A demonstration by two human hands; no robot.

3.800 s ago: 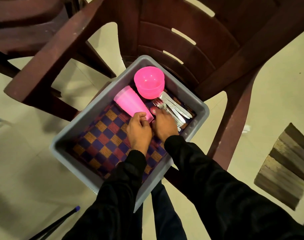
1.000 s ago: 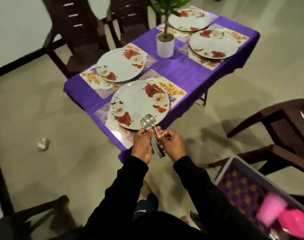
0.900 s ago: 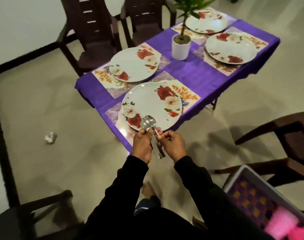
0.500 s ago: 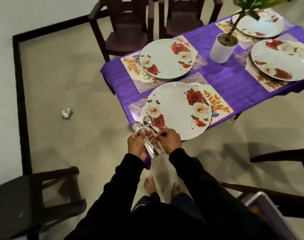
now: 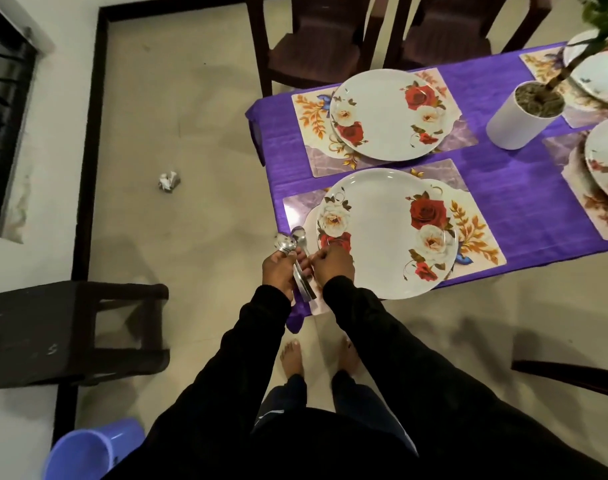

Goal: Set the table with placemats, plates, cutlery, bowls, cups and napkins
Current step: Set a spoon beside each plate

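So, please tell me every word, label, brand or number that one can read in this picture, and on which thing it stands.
None: no readable text shows in this view.
The floral plates and placemats bear only flower and leaf patterns.
The white plant pot is plain.
The spoons in the left hand show no legible stamp.
The dark stool has pale scuffs, not letters.

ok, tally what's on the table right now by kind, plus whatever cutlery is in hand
Plates: 4, the nearest, one behind it, two cut off at the right edge
Placemats: 4, one under each plate, e.g.
Plant pot: 1
Cutlery bundle: 1, held by the left hand and right hand; piece count unclear
Total: 10
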